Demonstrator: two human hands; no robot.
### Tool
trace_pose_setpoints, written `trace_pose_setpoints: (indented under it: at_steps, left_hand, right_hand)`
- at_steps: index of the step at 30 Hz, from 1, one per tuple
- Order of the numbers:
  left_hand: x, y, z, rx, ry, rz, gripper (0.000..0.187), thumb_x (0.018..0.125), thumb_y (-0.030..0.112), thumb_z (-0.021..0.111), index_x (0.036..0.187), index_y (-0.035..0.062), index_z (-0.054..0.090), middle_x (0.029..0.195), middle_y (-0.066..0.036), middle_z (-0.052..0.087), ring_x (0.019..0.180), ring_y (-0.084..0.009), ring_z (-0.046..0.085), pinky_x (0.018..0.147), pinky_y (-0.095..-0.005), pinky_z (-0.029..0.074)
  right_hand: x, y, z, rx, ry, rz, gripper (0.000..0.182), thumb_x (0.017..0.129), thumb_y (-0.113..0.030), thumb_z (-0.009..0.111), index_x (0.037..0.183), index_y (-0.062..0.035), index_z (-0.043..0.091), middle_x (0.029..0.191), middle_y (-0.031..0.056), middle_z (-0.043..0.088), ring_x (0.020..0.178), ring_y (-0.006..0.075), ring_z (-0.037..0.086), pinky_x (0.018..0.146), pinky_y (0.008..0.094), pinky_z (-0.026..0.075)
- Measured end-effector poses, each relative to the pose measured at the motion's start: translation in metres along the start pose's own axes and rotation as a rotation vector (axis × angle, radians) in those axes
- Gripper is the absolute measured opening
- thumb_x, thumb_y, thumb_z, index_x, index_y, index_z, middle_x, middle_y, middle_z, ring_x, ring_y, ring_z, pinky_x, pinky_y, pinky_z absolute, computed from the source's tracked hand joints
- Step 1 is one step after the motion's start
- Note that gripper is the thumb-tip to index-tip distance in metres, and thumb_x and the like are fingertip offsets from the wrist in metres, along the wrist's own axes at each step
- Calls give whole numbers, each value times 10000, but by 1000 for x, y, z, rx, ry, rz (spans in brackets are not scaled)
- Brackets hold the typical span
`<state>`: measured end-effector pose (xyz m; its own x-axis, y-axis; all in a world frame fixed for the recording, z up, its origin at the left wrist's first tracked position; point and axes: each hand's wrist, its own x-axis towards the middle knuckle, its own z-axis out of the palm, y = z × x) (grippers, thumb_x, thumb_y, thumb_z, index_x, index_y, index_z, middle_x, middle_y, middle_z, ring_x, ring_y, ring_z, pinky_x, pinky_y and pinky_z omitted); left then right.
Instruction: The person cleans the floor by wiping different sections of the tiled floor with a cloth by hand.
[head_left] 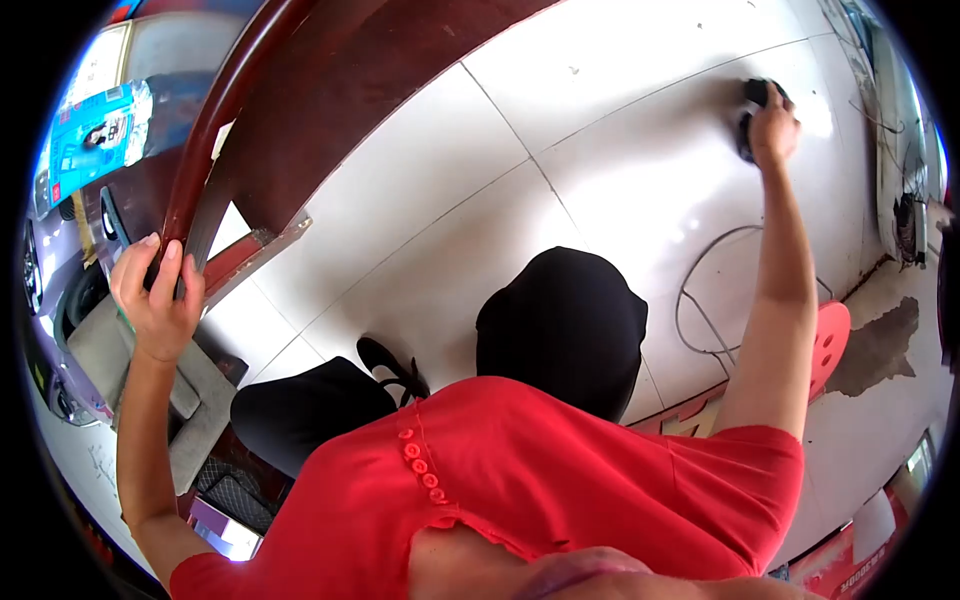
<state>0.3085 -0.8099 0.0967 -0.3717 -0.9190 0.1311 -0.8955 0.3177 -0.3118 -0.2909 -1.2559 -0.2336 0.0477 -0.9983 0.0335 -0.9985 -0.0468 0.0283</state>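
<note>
My left hand [158, 290] is closed over the corner of a dark red wooden desk [205, 130], its fingers hooked on the edge. Far out to the right, my right hand [775, 128] reaches low over the white tiled floor [480, 170], closed around a small black object [757, 92]. A dark part of that object shows below the fingers; its kind is too blurred to make out. My knees, in black trousers [560, 330], are bent below me, and a black strapped shoe [385, 362] shows between them.
A red stool [829, 345] with holes in its seat and a bent metal leg frame [700, 290] stands near my right arm. Peeling wall and cables [908, 225] are at the right. A blue packet [100, 140] lies on the desk; a grey block-like thing [205, 410] sits below my left hand.
</note>
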Motion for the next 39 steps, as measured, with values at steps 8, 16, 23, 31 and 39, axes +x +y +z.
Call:
trace_pose_setpoints:
  at_steps: [8, 16, 23, 31, 39]
  left_hand:
    - [-2, -1, -2, -18, -18, 15, 527, 752, -7, 762, 1242, 72, 583, 1245, -157, 518, 1068, -340, 565, 892, -432, 489]
    - [5, -1, -2, -44, 2, 22, 533, 730, -34, 759, 1222, 79, 588, 1223, -162, 531, 1020, -343, 583, 826, -438, 520]
    - [7, -2, -1, -61, -13, 52, 538, 740, -30, 769, 1227, 81, 570, 1201, -164, 553, 958, -350, 615, 797, -447, 532]
    - [9, -1, -1, -76, -18, 28, 599, 721, -55, 771, 1259, 90, 553, 1189, -161, 578, 957, -343, 632, 826, -435, 530]
    - [7, -4, 1, -94, -4, 36, 694, 679, -70, 763, 1311, 139, 565, 1233, -113, 554, 981, -297, 613, 818, -403, 527]
  right_hand:
    - [-183, -197, 32, -31, -128, -975, 488, 960, -228, 531, 1444, -294, 521, 1570, 16, 363, 1403, 200, 373, 1112, 506, 313]
    - [-37, -182, 77, -128, 41, -549, 475, 1029, -253, 431, 1500, -311, 423, 1570, -14, 356, 1361, 225, 430, 1054, 616, 370]
    - [-153, -200, 54, -218, -76, -932, 407, 970, -240, 485, 1364, -237, 588, 1477, 87, 432, 1233, 270, 484, 1002, 608, 386]
    - [-42, -216, 65, -237, -142, -638, 466, 1001, -201, 445, 1464, -251, 467, 1429, 76, 446, 1251, 278, 502, 981, 634, 397]
    - [-72, -230, 48, -154, -155, -706, 345, 971, -244, 541, 1313, -225, 580, 1365, 115, 484, 1253, 339, 518, 1037, 649, 339]
